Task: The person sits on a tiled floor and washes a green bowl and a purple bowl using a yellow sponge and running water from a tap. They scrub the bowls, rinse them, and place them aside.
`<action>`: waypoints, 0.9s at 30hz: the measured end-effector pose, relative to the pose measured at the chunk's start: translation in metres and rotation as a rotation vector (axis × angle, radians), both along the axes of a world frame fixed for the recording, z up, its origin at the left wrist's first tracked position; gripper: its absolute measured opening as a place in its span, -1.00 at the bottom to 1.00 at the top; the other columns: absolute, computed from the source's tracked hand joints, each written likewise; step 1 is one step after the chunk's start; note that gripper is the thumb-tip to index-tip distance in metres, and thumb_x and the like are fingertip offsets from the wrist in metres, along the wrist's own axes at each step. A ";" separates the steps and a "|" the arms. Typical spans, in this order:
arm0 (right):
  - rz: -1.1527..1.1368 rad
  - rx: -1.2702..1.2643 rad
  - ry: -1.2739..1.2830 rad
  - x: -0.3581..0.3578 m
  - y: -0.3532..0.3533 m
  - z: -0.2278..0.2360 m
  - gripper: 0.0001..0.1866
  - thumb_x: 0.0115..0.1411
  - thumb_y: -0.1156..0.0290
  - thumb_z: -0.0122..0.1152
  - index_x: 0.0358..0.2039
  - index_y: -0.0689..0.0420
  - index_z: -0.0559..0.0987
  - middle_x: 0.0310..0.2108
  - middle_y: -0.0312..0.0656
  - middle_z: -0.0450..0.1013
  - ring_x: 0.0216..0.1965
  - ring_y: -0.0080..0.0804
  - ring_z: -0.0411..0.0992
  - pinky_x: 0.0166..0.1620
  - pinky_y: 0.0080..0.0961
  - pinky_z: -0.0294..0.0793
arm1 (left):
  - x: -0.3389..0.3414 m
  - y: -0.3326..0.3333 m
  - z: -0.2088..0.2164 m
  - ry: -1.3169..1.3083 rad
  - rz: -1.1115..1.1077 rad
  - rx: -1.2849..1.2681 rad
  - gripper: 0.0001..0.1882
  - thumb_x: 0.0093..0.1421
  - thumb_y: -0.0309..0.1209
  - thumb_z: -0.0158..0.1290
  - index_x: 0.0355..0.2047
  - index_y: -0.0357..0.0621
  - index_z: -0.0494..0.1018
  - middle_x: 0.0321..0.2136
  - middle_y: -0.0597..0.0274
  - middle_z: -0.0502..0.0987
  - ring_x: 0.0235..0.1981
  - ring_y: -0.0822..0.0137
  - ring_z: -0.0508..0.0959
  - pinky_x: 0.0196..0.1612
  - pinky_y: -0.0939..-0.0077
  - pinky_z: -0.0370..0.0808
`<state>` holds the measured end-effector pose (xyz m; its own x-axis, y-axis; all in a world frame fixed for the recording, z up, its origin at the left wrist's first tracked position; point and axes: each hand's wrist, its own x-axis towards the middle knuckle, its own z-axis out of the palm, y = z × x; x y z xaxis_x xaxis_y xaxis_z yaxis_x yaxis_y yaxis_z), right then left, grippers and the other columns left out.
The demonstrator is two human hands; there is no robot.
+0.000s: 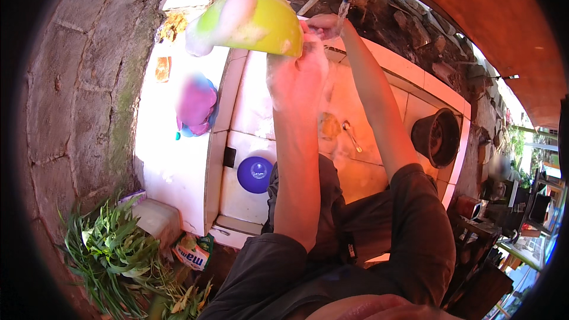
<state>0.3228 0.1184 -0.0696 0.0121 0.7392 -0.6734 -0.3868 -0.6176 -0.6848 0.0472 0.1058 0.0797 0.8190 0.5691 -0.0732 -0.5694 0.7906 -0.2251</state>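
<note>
Yellow-green bowl (255,21), tilted and soapy over the tiled basin (249,106), lies at ten o'clock from the left hand (296,74) whose fingers pinch its rim, while the right hand (323,24), fingers curled, reaches under the tap stream (342,9) at one o'clock.

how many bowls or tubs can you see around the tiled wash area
3. A yellow-green plastic bowl held up soapy in the left hand; a pink and blue plastic bowl on the white ledge; a dark round bucket at the right edge. Others may be hidden behind the arms.
</note>
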 end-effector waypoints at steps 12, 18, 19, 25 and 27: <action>-0.086 -0.120 -0.156 -0.009 -0.002 -0.029 -0.55 0.51 0.15 0.00 -0.58 -0.06 0.25 -0.69 -0.55 -0.04 -0.73 -0.70 -0.13 -0.69 -0.61 -0.10 | -0.008 -0.001 0.004 -0.109 0.014 0.041 -0.65 0.17 -0.71 0.16 -0.04 -0.18 0.51 -0.16 0.26 0.57 -0.06 0.32 0.52 -0.02 0.42 0.50; -0.099 -0.208 -0.248 -0.004 -0.038 -0.049 -0.65 0.49 0.17 0.02 -0.34 0.13 0.56 -0.44 -0.32 0.54 -0.41 -0.52 0.52 -0.29 -0.47 0.60 | -0.011 0.006 0.008 -0.054 -0.028 -0.013 -0.71 0.21 -0.71 0.10 -0.07 -0.18 0.52 -0.19 0.26 0.57 -0.08 0.31 0.52 -0.04 0.39 0.50; -0.082 -0.152 -0.213 -0.003 -0.044 -0.050 -0.65 0.48 0.16 0.02 -0.28 0.16 0.58 -0.37 -0.27 0.57 -0.35 -0.49 0.55 -0.22 -0.45 0.63 | -0.010 0.006 0.008 -0.069 -0.046 -0.040 -0.72 0.23 -0.70 0.09 -0.07 -0.18 0.52 -0.19 0.26 0.58 -0.08 0.31 0.52 -0.04 0.38 0.50; -0.018 -0.075 -0.208 0.002 -0.066 -0.052 -0.56 0.47 0.09 0.04 -0.05 0.26 0.61 -0.12 -0.11 0.63 -0.10 -0.35 0.62 0.03 -0.38 0.66 | -0.007 0.006 0.004 -0.047 -0.023 0.011 -0.67 0.13 -0.72 0.19 -0.10 -0.17 0.55 -0.18 0.25 0.59 -0.07 0.28 0.52 -0.03 0.40 0.51; -0.061 -0.144 -0.254 0.000 -0.071 -0.049 -0.57 0.48 0.09 0.03 -0.06 0.25 0.61 -0.13 -0.14 0.63 -0.12 -0.39 0.62 0.03 -0.43 0.66 | -0.008 0.007 0.002 -0.046 -0.012 0.035 -0.61 0.05 -0.76 0.25 -0.11 -0.16 0.56 -0.18 0.26 0.60 -0.06 0.26 0.52 -0.02 0.42 0.52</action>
<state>0.3230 0.0478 -0.1186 0.2348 0.6292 -0.7410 -0.2537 -0.6962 -0.6715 0.0388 0.1124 0.0819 0.8280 0.5605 -0.0158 -0.5494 0.8053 -0.2229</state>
